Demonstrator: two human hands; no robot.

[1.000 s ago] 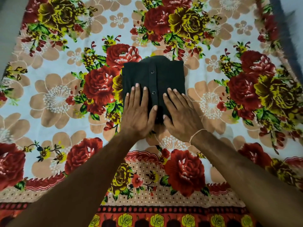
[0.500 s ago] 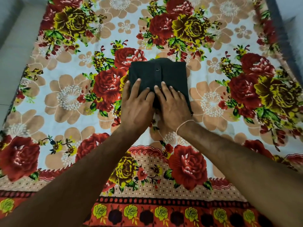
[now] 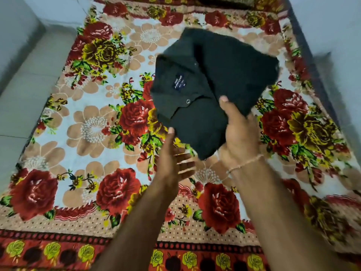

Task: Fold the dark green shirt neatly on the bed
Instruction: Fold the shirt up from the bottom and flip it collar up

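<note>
The dark green shirt is folded into a compact packet, collar and label facing up, and hangs tilted above the floral bed cover. My right hand grips its near right side, thumb on top and fingers underneath. My left hand is at the packet's lower left corner with its fingers extended towards the right. Its thumb tip touches the shirt's edge, and I cannot tell whether the fingers reach under the corner. The view is motion-blurred.
The bed cover carries red and yellow roses, with a border of yellow roses along the near edge. Grey floor lies left of the bed and a pale wall stands at the right.
Both hands were pressing flat on the folded shirt lying on the bed. Now the shirt is lifted off the cover in my right hand, and my left hand has come off its top.
</note>
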